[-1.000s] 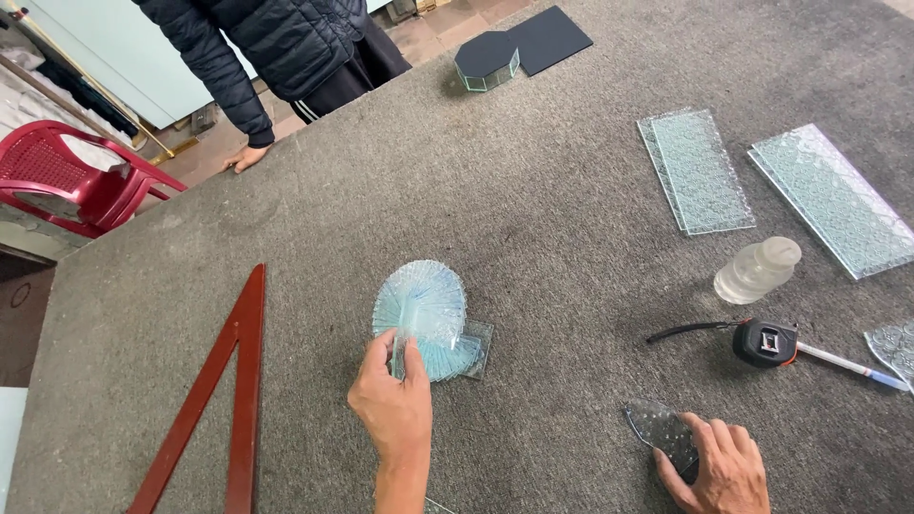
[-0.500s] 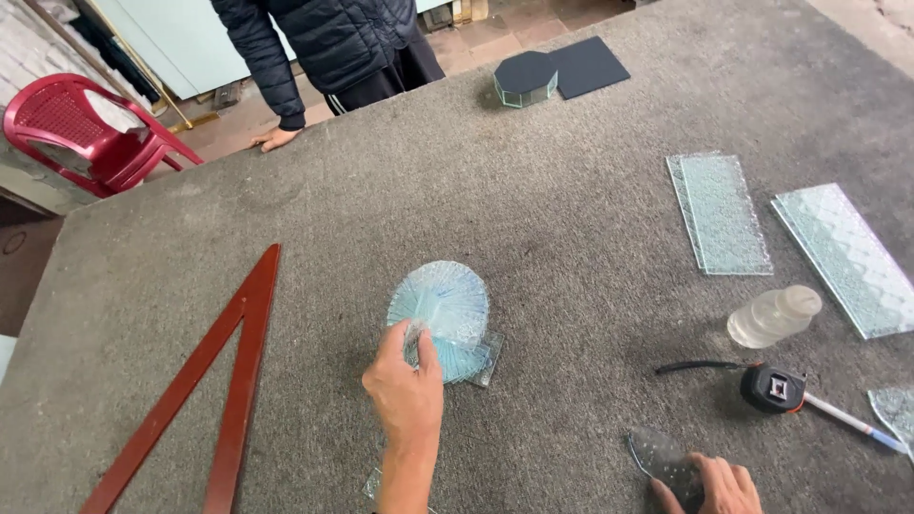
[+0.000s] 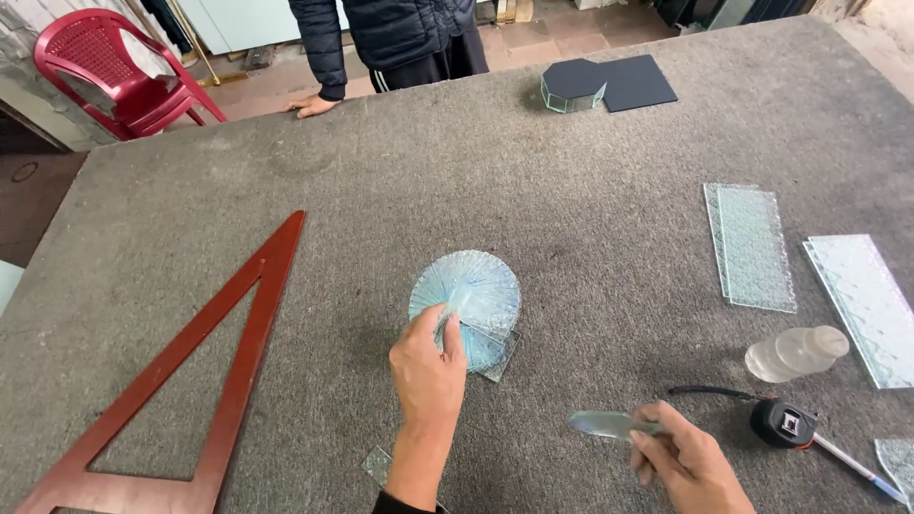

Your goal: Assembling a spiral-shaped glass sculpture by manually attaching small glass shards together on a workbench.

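Observation:
My left hand (image 3: 428, 366) rests its fingertips on the near edge of a round fan of several textured glass pieces (image 3: 473, 293) lying on the grey felt table (image 3: 533, 181). Over the table's near right part, my right hand (image 3: 687, 464) pinches a small glass shard (image 3: 600, 424) and holds it just above the felt. The shard points left, towards my left hand.
A red wooden set square (image 3: 205, 366) lies at the left. Two textured glass strips (image 3: 752, 246) (image 3: 866, 305), a small plastic bottle (image 3: 795, 354), a tape measure (image 3: 783, 422) and a pen (image 3: 852, 466) lie at the right. Dark glass pieces (image 3: 605, 84) sit far back, and another person's hand (image 3: 309, 105) rests on the far edge. A red chair (image 3: 114, 71) stands beyond.
My right hand has lifted the glass shard off the table and brought it left. My left hand stays on the glass fan. The view has shifted slightly.

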